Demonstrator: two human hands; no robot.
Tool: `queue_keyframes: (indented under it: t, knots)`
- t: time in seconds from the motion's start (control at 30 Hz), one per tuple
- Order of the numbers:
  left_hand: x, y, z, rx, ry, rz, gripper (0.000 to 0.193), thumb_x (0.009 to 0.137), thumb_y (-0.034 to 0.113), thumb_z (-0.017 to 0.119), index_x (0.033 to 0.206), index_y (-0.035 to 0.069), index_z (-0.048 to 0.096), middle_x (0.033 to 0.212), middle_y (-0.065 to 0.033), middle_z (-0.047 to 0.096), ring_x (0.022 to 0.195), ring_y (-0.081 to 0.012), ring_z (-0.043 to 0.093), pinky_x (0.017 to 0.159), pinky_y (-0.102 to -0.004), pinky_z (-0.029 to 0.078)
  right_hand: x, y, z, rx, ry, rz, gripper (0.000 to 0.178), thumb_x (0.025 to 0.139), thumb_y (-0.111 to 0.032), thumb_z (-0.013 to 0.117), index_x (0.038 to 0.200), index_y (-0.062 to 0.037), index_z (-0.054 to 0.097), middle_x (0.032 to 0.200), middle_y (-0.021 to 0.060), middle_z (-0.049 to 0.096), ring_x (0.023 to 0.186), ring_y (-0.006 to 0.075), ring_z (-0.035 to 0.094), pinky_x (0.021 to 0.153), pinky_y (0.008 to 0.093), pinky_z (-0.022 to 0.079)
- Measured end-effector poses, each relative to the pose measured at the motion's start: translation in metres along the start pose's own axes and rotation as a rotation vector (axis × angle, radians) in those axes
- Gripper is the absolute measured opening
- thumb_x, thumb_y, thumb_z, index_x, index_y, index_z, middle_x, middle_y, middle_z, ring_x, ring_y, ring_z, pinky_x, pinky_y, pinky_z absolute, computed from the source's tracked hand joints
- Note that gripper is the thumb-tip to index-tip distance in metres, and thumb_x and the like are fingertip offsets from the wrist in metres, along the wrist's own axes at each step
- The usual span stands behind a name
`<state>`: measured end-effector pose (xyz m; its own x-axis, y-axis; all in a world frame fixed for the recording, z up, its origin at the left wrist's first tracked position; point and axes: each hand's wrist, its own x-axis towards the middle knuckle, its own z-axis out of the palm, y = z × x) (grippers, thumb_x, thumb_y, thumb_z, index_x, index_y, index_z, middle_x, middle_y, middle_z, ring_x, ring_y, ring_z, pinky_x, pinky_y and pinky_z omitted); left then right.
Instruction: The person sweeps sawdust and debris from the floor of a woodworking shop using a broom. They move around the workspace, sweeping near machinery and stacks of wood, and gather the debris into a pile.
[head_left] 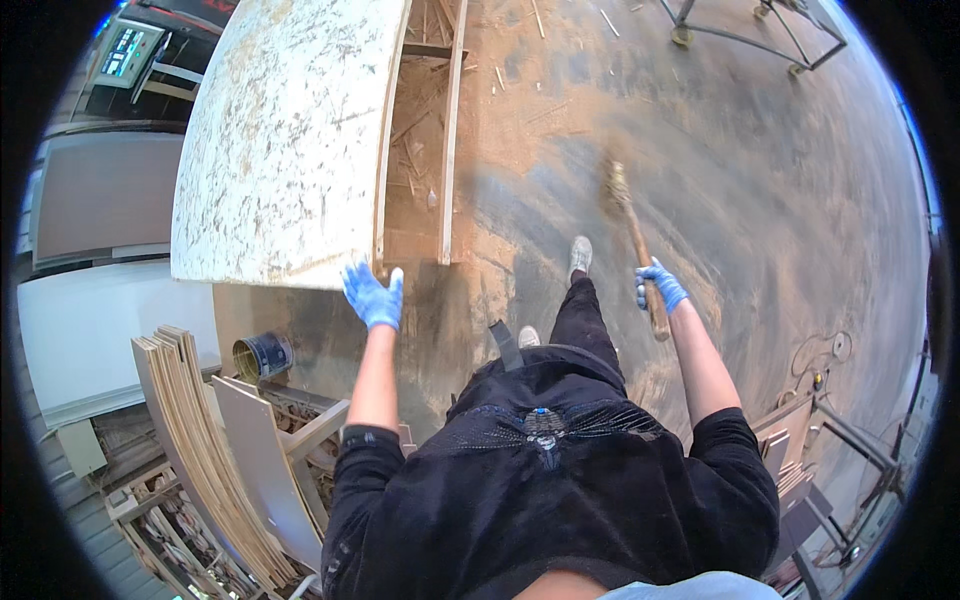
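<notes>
In my gloved right hand (660, 285) is the wooden handle of a broom (638, 235), with my fingers wrapped round it. The handle's end sticks out below my fist. The broom's blurred, yellowish head (618, 183) points away from me, down at the dusty floor. My left hand (372, 297), in a blue glove too, is held out with its fingers spread and nothing in it. It is nearest to the front corner of a large white, scuffed tabletop (290, 140); whether it touches the edge I cannot tell.
Sawdust and wood slivers (520, 80) lie on the dark floor (740, 200). Wooden rails (452, 130) run beside the tabletop. At lower left are a tipped bucket (263, 357) and stacked boards (215, 450). A wheeled metal frame (755, 40) stands far right; a rack (850, 440) is nearer.
</notes>
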<state>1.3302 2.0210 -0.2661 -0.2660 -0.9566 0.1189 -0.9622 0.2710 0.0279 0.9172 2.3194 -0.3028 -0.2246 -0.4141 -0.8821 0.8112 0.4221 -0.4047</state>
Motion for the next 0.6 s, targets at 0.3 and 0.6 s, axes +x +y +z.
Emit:
queue_keyframes:
  t: [0.3, 0.6]
  knots:
    - [0.097, 0.063, 0.005, 0.287, -0.506, -0.345, 0.110, 0.066, 0.053, 0.065, 0.139, 0.012, -0.007, 0.142, -0.0234, -0.003, 0.130, -0.0428, 0.003, 0.104, -0.0518, 0.010, 0.103, -0.040, 0.084, -0.034, 0.114, 0.167, 0.085, 0.073, -0.004, 0.057, 0.131, -0.0291, 0.001, 0.107, 0.0208, 0.042, 0.094, 0.0363, 0.050, 0.070, 0.0562, 0.045]
    - [0.121, 0.079, -0.004, 0.304, -0.599, -0.347, 0.117, 0.060, 0.060, 0.065, 0.138, 0.007, -0.004, 0.142, -0.0239, -0.002, 0.132, -0.0395, 0.001, 0.105, -0.0494, 0.008, 0.227, -0.105, 0.174, -0.097, -0.661, 0.339, 0.081, 0.074, -0.007, 0.055, 0.139, -0.0141, 0.007, 0.068, 0.0083, 0.054, 0.057, 0.0195, 0.053, 0.049, 0.0339, 0.044]
